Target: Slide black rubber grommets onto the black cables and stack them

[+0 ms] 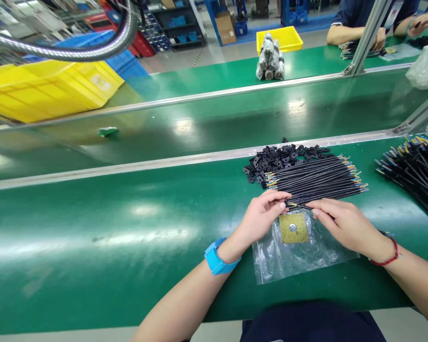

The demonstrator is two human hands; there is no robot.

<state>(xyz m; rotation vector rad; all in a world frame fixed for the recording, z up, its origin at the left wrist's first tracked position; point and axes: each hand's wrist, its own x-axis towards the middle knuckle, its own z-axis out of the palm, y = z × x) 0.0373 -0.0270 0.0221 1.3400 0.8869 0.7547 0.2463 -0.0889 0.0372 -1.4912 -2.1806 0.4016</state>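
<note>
My right hand pinches a short black cable, whose stripped end with thin coloured wires points left. Just left of that end, my left hand has thumb and forefinger closed on a small black piece, mostly covered by the fingertips; I cannot tell whether the wires pass into it. Beyond both hands lies a row of black cables with coloured wire ends. Behind this row is a heap of small black plastic clips. Below my fingers, a yellowish square plate with a central hole rests on a clear plastic bag.
At right lies a big bundle of black cables. A metal rail runs along the green bench's far edge. Beyond it stand a yellow bin, a yellow tray and wrapped bundles. Another person works at upper right.
</note>
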